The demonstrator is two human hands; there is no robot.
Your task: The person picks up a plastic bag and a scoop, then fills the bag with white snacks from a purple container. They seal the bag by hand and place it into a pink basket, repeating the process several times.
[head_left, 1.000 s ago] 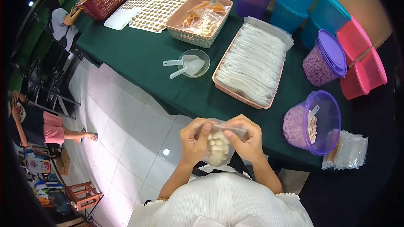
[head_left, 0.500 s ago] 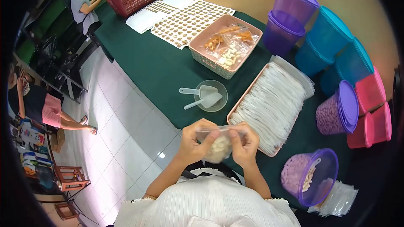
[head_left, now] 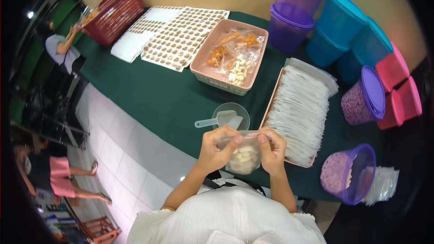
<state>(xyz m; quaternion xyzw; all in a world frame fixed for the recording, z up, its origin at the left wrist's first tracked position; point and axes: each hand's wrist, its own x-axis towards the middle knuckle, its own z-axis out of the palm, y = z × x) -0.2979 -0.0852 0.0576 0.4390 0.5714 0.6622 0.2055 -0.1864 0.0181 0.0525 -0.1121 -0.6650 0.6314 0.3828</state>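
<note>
A small clear plastic bag (head_left: 244, 159) with pale, oblong pieces in its lower part hangs between my hands in front of my chest. My left hand (head_left: 219, 150) pinches the top edge on one side, and my right hand (head_left: 272, 150) pinches it on the other. Just beyond my fingers is a clear bowl (head_left: 242, 108) with white plastic scoops (head_left: 226, 118) in it. To the right of my right hand lies a shallow pink tray (head_left: 266, 108) packed with a long row of flat white packets (head_left: 298, 113).
A pink basket (head_left: 212, 83) holds filled bags. Sticker sheets (head_left: 181, 40) and a red basket (head_left: 113, 18) are farther back. Purple, teal (head_left: 341, 16) and pink tubs line the wall. An open purple tub (head_left: 371, 171) stands at right near empty bags (head_left: 384, 185). Two people are at left.
My view has turned, so the table things sit differently in it. Both hands still pinch the bag's top edge, and the bag's contents now show more plainly.
</note>
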